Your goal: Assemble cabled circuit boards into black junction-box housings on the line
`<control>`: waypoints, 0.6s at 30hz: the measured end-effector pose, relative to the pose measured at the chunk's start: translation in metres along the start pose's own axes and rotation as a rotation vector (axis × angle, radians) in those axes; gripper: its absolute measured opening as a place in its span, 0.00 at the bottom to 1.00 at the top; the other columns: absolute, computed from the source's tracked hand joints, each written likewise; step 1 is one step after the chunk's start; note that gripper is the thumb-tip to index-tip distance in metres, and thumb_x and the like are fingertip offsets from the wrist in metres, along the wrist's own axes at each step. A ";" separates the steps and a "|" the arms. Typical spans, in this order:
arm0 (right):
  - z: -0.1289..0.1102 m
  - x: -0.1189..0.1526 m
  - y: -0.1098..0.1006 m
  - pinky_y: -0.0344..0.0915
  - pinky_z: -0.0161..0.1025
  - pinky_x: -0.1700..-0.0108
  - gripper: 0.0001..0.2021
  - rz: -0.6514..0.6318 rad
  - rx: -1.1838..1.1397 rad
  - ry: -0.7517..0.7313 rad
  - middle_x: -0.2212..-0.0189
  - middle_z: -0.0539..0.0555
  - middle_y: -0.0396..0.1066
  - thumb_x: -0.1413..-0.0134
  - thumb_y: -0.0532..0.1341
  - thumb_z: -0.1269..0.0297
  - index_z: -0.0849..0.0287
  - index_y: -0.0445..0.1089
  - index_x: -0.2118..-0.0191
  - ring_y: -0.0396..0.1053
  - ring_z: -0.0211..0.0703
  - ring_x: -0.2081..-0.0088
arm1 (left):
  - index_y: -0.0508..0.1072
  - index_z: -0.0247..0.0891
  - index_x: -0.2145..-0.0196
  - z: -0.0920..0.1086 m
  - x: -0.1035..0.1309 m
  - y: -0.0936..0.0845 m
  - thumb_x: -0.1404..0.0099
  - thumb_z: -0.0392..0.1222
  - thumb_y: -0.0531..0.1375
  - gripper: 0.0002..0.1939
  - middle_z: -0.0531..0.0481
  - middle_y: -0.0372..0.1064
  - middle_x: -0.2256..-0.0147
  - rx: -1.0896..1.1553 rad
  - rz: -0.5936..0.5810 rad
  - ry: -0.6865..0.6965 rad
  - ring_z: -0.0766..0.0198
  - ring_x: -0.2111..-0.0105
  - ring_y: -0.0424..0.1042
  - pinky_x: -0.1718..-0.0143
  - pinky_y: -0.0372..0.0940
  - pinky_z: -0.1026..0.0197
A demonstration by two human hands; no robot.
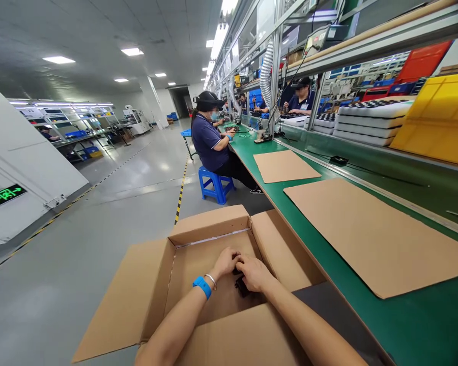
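Observation:
Both of my hands reach down into an open cardboard box (pixel 158 284) whose flaps are folded outward. My left hand (pixel 226 262), with a blue band and a metal bangle at its wrist, is closed, its fingertips at a small black part (pixel 236 271). Beside it, my right hand (pixel 253 273) meets the left with bent fingers on the same dark part. Below the right fingers another small black piece (pixel 241 286) shows against the box floor, partly covered by that hand. What kind of parts these are I cannot make out.
Right of the box runs a green workbench (pixel 423 325) with a large cardboard sheet (pixel 377 234) and a smaller cardboard sheet (pixel 284 166). A co-worker (pixel 209 137) sits farther along on a blue stool (pixel 216 185). A yellow bin (pixel 438 114) stands beyond the bench.

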State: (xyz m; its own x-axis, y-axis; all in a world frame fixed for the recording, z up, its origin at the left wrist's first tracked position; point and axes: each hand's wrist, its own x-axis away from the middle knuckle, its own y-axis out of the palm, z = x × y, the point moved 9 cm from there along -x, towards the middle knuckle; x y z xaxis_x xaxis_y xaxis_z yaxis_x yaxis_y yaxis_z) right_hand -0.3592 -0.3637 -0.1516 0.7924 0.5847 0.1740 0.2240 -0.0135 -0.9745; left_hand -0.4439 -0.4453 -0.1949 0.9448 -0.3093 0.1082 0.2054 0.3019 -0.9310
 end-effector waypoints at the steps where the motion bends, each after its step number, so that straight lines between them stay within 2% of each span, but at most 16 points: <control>1: 0.001 0.001 -0.002 0.66 0.54 0.49 0.17 0.015 0.010 0.009 0.45 0.59 0.64 0.37 0.60 0.60 0.60 0.65 0.46 0.66 0.51 0.48 | 0.69 0.36 0.49 -0.002 0.000 -0.004 0.30 0.46 0.58 0.15 0.44 0.67 0.50 -0.008 0.000 -0.010 0.57 0.55 0.71 0.55 0.69 0.50; 6: -0.005 0.004 -0.008 0.69 0.50 0.52 0.13 -0.022 0.038 -0.006 0.51 0.57 0.68 0.37 0.60 0.61 0.61 0.68 0.49 0.69 0.48 0.52 | 0.66 0.36 0.46 -0.028 -0.004 -0.047 0.31 0.45 0.59 0.19 0.42 0.64 0.47 -0.139 0.039 -0.126 0.54 0.51 0.69 0.51 0.67 0.46; 9: -0.006 0.007 -0.028 0.68 0.50 0.52 0.12 -0.019 0.048 -0.022 0.52 0.56 0.69 0.37 0.60 0.61 0.61 0.69 0.51 0.69 0.47 0.53 | 0.67 0.36 0.46 -0.039 -0.009 -0.064 0.32 0.46 0.59 0.19 0.42 0.64 0.47 -0.215 -0.003 -0.160 0.53 0.50 0.69 0.51 0.67 0.45; 11: -0.004 0.013 -0.053 0.67 0.50 0.51 0.10 0.010 0.055 -0.029 0.54 0.56 0.70 0.38 0.61 0.62 0.62 0.70 0.54 0.68 0.47 0.53 | 0.67 0.36 0.47 -0.040 -0.014 -0.073 0.32 0.46 0.59 0.18 0.42 0.65 0.47 -0.245 -0.035 -0.155 0.53 0.50 0.68 0.51 0.67 0.45; 14: 0.006 0.038 -0.106 0.66 0.46 0.52 0.05 0.085 0.056 -0.064 0.59 0.55 0.72 0.43 0.62 0.68 0.62 0.71 0.60 0.67 0.47 0.53 | 0.69 0.35 0.49 -0.035 -0.019 -0.089 0.32 0.46 0.59 0.17 0.43 0.67 0.50 -0.247 -0.086 -0.117 0.55 0.53 0.70 0.52 0.68 0.47; 16: 0.016 0.071 -0.145 0.64 0.42 0.54 0.05 0.155 0.042 -0.097 0.61 0.55 0.72 0.47 0.63 0.71 0.60 0.71 0.63 0.66 0.47 0.54 | 0.70 0.34 0.54 -0.030 -0.019 -0.109 0.32 0.46 0.59 0.14 0.45 0.69 0.55 -0.218 -0.121 -0.068 0.58 0.57 0.71 0.55 0.68 0.50; 18: 0.031 0.120 -0.179 0.63 0.40 0.55 0.03 0.232 0.015 -0.104 0.62 0.55 0.72 0.46 0.61 0.70 0.58 0.69 0.64 0.65 0.47 0.55 | 0.72 0.34 0.61 -0.027 -0.014 -0.138 0.34 0.47 0.61 0.12 0.49 0.71 0.62 -0.170 -0.135 -0.007 0.60 0.61 0.71 0.57 0.68 0.53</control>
State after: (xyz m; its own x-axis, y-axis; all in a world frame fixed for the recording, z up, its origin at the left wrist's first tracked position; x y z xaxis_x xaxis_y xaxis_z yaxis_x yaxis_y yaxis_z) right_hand -0.3217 -0.2662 0.0391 0.7590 0.6474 -0.0690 0.0344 -0.1456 -0.9887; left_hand -0.4924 -0.5070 -0.0770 0.9136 -0.3303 0.2373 0.2845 0.1021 -0.9532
